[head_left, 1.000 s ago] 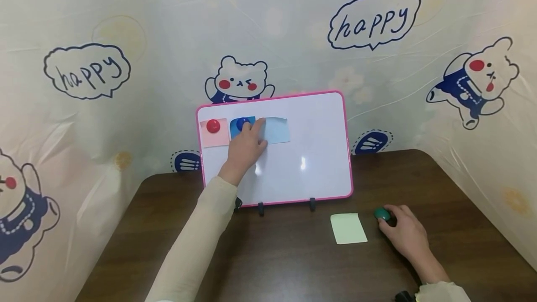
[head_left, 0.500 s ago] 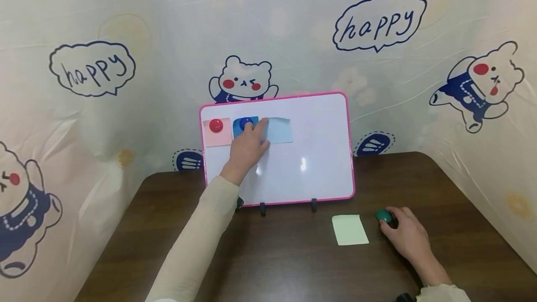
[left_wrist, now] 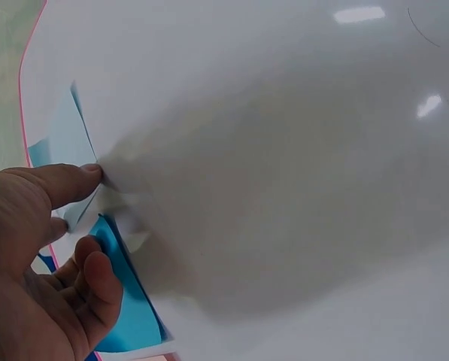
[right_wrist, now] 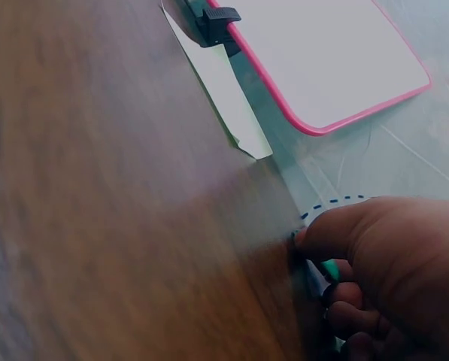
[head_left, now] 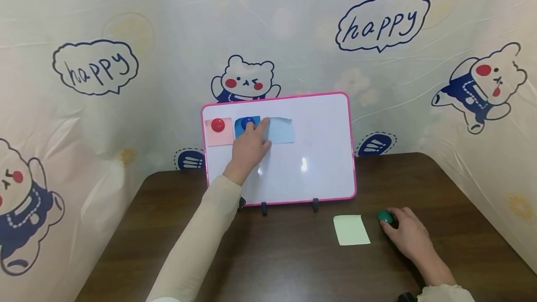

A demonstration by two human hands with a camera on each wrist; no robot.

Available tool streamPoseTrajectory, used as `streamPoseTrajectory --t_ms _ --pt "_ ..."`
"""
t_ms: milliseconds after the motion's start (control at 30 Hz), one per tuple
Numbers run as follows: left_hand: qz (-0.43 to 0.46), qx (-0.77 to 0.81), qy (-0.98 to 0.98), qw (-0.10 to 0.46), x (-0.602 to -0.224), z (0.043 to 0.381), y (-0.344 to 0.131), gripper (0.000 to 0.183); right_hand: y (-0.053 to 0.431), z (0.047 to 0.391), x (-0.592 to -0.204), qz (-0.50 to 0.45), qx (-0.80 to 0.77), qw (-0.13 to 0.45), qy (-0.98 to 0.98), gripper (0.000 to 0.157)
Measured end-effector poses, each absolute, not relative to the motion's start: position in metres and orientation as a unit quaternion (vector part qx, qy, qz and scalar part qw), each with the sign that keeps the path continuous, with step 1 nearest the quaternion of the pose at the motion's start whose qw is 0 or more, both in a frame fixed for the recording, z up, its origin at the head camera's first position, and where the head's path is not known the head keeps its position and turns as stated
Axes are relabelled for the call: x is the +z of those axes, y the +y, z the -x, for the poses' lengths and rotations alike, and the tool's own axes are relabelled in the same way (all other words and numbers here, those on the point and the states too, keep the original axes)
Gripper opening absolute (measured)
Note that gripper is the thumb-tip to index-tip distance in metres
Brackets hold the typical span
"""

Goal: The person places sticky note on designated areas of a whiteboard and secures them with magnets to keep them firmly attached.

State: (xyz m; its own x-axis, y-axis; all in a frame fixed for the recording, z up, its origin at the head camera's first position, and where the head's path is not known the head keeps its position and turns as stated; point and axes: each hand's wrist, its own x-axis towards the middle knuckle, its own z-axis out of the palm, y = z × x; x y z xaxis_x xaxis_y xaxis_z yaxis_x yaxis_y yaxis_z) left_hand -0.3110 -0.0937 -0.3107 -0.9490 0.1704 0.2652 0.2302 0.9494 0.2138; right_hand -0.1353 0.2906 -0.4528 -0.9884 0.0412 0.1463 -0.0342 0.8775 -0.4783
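Note:
My left hand [head_left: 250, 147] is on the whiteboard [head_left: 323, 153], its extended index finger touching the top left of a light blue sticky note [head_left: 282, 130]. In the left wrist view my thumb rests on the edge of that light blue note [left_wrist: 66, 143], and other fingers bend over the darker blue note [left_wrist: 130, 320]. A blue round magnet [head_left: 246, 122] on the darker note is partly hidden by a fingertip. On the table, my right hand [head_left: 409, 236] pinches a green round magnet [head_left: 384, 217] between thumb and fingers. A pale green sticky note [head_left: 351, 230] lies left of it.
A pink sticky note [head_left: 220, 138] hangs at the board's left under a red round magnet [head_left: 217, 125]. Black clips [head_left: 315, 205] support the pink-framed board on the brown table [head_left: 285, 260]. A patterned curtain [head_left: 293, 27] stands behind.
The view has shifted slightly, moving the scene a little to the right. Both hands keep their places on the notes and the green magnet.

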Motion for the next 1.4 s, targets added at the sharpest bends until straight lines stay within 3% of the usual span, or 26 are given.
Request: streamPoseTrajectory --t_ms 567,833,1400 --pt "0.095 -0.119 -0.982 0.115 -0.31 0.309 -0.097 0.069 0.285 0.145 -0.451 0.017 0.342 0.108 -0.933 0.048" --pt "0.096 -0.126 -0.981 0.113 -0.31 0.311 -0.097 0.069 0.266 0.16 -0.434 -0.007 0.366 0.146 -0.919 0.042" --pt "0.099 -0.12 -0.982 0.11 -0.309 0.309 -0.092 0.07 0.236 0.177 -0.394 -0.033 0.397 0.147 -0.905 0.041"
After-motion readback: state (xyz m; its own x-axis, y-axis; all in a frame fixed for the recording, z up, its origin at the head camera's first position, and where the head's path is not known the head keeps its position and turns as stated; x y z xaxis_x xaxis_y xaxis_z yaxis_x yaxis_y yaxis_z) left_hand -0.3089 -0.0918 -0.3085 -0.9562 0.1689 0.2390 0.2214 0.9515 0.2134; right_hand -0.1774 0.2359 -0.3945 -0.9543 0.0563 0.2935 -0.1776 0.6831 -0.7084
